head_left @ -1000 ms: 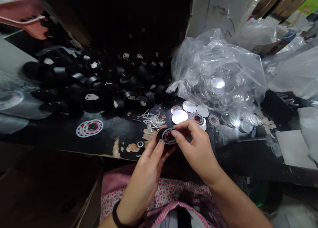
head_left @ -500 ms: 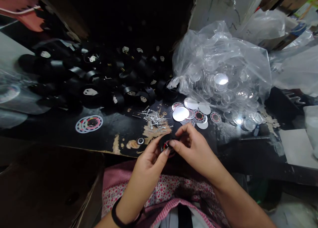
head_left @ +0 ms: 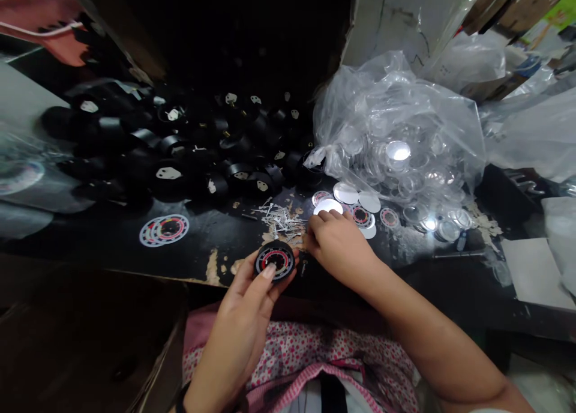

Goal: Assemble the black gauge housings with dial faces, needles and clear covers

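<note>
My left hand (head_left: 254, 290) holds a round black gauge (head_left: 282, 251) with its dial face up. The dial has red and white ring markings, and my thumb lies on its lower part. Just right of it, my right hand (head_left: 335, 236) is at the right edge of a pile of small pale pointers (head_left: 281, 218). Its fingers are curled downward and closed; their tips are hidden, so I cannot tell what they hold. Beyond that hand lie blank silvery discs (head_left: 345, 192) and printed dial discs (head_left: 361, 215).
Many black gauge housings (head_left: 168, 182) crowd the back left. Two overlapping dial discs (head_left: 168, 229) lie on the dark tabletop in front of them. At the back right a clear plastic bag (head_left: 396, 113) spills clear round covers (head_left: 414, 212). A white card (head_left: 535, 269) lies far right.
The right hand has left the gauge and moved up to the pointer pile. The left hand has shifted left with the gauge, turning its dial into view.
</note>
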Demonstrator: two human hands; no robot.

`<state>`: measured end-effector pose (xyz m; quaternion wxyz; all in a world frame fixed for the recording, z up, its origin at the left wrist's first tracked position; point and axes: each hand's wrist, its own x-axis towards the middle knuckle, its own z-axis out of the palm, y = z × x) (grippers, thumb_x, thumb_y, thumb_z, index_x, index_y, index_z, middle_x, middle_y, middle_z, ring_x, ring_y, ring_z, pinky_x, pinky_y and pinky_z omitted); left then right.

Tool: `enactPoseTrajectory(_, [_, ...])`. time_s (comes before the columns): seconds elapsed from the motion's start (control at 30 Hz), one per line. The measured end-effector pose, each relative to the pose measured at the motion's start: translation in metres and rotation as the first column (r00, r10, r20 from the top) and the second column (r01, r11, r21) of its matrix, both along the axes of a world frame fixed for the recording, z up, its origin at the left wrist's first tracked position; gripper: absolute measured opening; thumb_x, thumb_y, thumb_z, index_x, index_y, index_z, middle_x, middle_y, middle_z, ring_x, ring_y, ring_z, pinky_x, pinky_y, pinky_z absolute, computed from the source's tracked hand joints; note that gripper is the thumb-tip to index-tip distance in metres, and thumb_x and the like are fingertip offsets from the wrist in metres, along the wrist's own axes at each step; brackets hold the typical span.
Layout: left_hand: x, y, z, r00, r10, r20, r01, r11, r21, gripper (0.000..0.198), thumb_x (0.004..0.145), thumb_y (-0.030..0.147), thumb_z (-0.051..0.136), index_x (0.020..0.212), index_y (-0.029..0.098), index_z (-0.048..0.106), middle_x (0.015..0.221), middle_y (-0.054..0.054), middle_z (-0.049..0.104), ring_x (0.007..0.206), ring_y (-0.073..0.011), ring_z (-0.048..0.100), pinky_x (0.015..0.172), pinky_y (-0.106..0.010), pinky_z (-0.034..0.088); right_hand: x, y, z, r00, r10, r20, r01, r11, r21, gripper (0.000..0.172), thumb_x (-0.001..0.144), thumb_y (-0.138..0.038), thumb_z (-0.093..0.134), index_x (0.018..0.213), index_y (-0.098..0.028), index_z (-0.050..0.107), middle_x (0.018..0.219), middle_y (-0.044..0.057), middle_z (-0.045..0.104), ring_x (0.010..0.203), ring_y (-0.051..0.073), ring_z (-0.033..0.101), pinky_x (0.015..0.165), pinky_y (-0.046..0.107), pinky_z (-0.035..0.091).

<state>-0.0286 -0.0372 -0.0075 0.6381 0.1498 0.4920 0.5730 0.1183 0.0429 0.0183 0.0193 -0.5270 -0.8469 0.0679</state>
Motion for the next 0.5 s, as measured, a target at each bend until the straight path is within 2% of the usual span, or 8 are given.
enactPoseTrajectory(0.17, [0.009, 0.012, 0.006, 0.998, 0.006, 0.065, -0.009, 0.998, 0.055, 0.022, 0.084, 0.032, 0.071, 0.104, 0.023, 0.071, 0.119, -0.004, 0.072, 0.123, -0.0234, 0.061, 0.109, -0.039, 0.047, 0.003, -0.011, 0.007, 0.977, -0.05, -0.205, 0.025, 0.992, -0.123, 0.015, 0.094, -0.026, 0.056, 0.09, -0.014, 0.064, 0.092, 0.009, 0.067, 0.088, 0.022, 0.059, 0.081, 0.036, 0.042])
enactPoseTrajectory(0.3, [0.009, 0.014, 0.01, 0.996, 0.021, 0.083, -0.025, 0.998, 0.055, 0.018, 0.086, 0.032, 0.069, 0.101, 0.023, 0.072, 0.115, -0.004, 0.074, 0.119, -0.0228, 0.064, 0.107, -0.039, 0.048, 0.009, -0.024, 0.008, 0.954, -0.001, -0.299, -0.02, 0.998, -0.067, 0.015, 0.093, -0.029, 0.06, 0.095, -0.015, 0.063, 0.101, 0.01, 0.065, 0.094, 0.024, 0.055, 0.081, 0.037, 0.039])
enactPoseTrajectory(0.4, [0.005, 0.013, 0.014, 0.991, -0.032, 0.133, 0.026, 0.999, 0.042, 0.018, 0.088, 0.032, 0.067, 0.102, 0.023, 0.072, 0.115, -0.005, 0.075, 0.118, -0.0236, 0.065, 0.106, -0.041, 0.05, 0.014, -0.029, 0.009, 0.937, 0.025, -0.348, -0.033, 0.999, -0.017, 0.015, 0.096, -0.026, 0.055, 0.086, -0.017, 0.061, 0.091, 0.008, 0.065, 0.089, 0.021, 0.053, 0.079, 0.036, 0.037])
enactPoseTrajectory(0.5, [0.005, 0.014, 0.015, 0.994, -0.018, 0.11, 0.012, 0.998, 0.053, 0.026, 0.088, 0.032, 0.066, 0.114, 0.026, 0.069, 0.114, -0.004, 0.075, 0.113, -0.0221, 0.068, 0.101, -0.038, 0.053, 0.016, -0.035, 0.014, 0.827, 0.01, -0.562, -0.047, 0.998, -0.051, 0.015, 0.096, -0.025, 0.056, 0.084, -0.018, 0.06, 0.085, 0.003, 0.064, 0.085, 0.017, 0.054, 0.08, 0.033, 0.039])
